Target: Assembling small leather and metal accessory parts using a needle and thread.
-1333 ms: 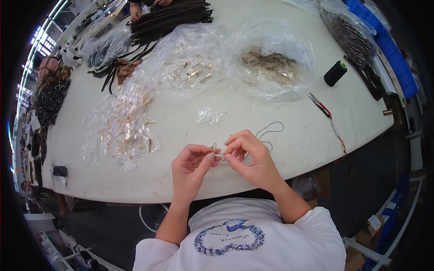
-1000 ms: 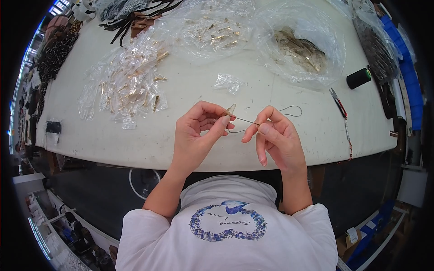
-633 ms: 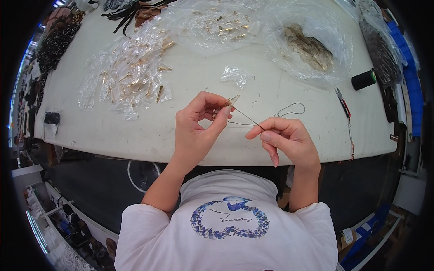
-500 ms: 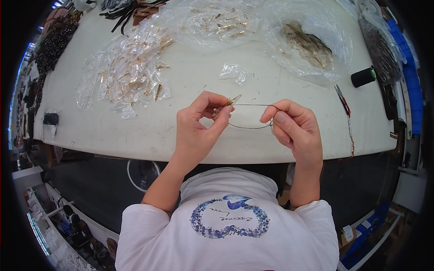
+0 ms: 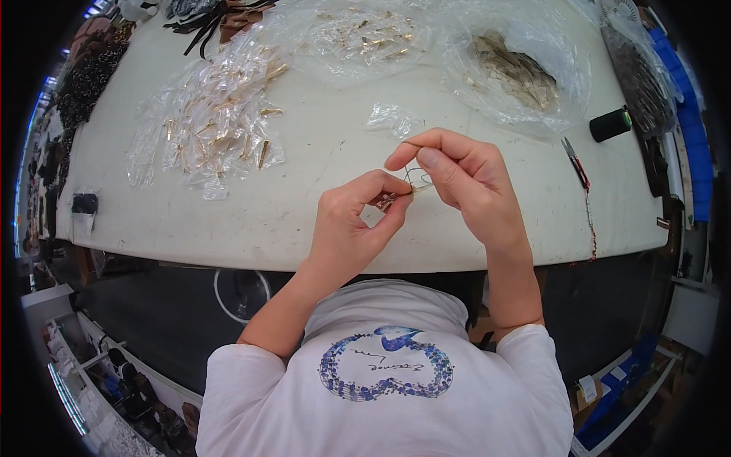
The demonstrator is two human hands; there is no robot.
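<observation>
Above the near part of the table, my left hand (image 5: 346, 221) pinches a small pale, pointed piece (image 5: 420, 189) with gold-coloured bits between thumb and forefinger. Its exact kind is too small to make out. Close on the right, my right hand (image 5: 476, 183) has thumb and forefinger brought together on a thin dark thread (image 5: 408, 176). The thread curves in a small loop between the two hands, beside the pale tip. My right fingers partly cover both the thread and the piece.
Clear bags of small gold pieces (image 5: 221, 126) lie at left, with more in a bag (image 5: 365, 38) farther back. An open plastic bag (image 5: 567, 107) holds brown sheer material (image 5: 514, 72). Red-handled thread snips (image 5: 576, 164) and a black thread spool (image 5: 611, 126) lie at right.
My right hand has moved left and up, close to my left hand. The thread, stretched between them before, is now a short loop. My left hand has shifted slightly right and down.
</observation>
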